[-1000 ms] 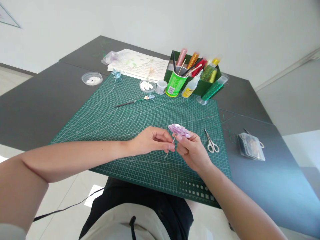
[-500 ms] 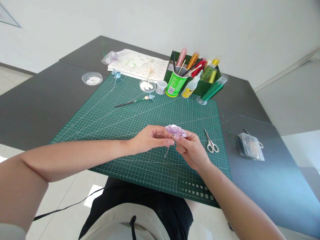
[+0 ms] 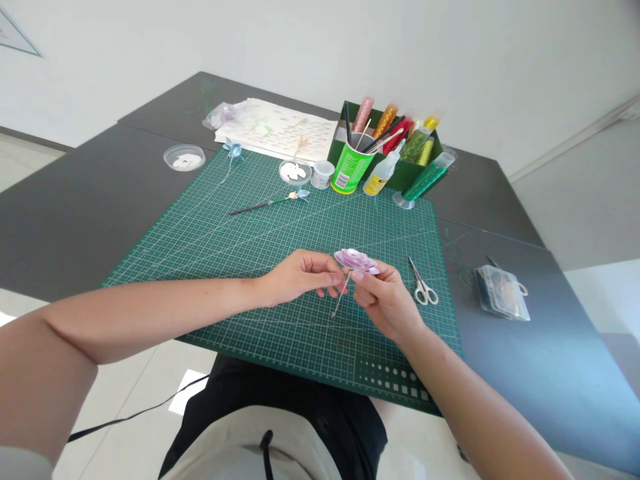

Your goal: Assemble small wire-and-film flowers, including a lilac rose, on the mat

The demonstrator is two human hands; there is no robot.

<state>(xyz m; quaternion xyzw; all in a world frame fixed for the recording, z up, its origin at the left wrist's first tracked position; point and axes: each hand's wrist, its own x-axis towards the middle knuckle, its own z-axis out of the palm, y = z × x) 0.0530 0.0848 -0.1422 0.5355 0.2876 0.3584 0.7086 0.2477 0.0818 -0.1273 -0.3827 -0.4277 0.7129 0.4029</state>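
Note:
My right hand (image 3: 383,300) pinches a purple artificial flower (image 3: 356,261) just under its layered petals, thumb in front. A thin pale stem (image 3: 340,299) hangs from the bloom, slanting down to the left. My left hand (image 3: 305,277) is closed at the flower's left side, thumb and fingertips at the upper stem; the exact contact is partly hidden. Both hands are above the green cutting mat (image 3: 280,327). To the right of my right hand lie small white-handled scissors (image 3: 424,287).
At the back stand a green can of tools (image 3: 351,170), a glue bottle (image 3: 381,175) and a box of glitter tubes (image 3: 400,175). Dishes of white pieces (image 3: 295,172), a blue flower (image 3: 233,149) and a dark stick (image 3: 255,207) lie farther left. A clear case (image 3: 503,293) sits right.
The purple flower has shifted slightly right with my right hand. My left thumb has drawn back a little from the stem, and more of its other fingers show below.

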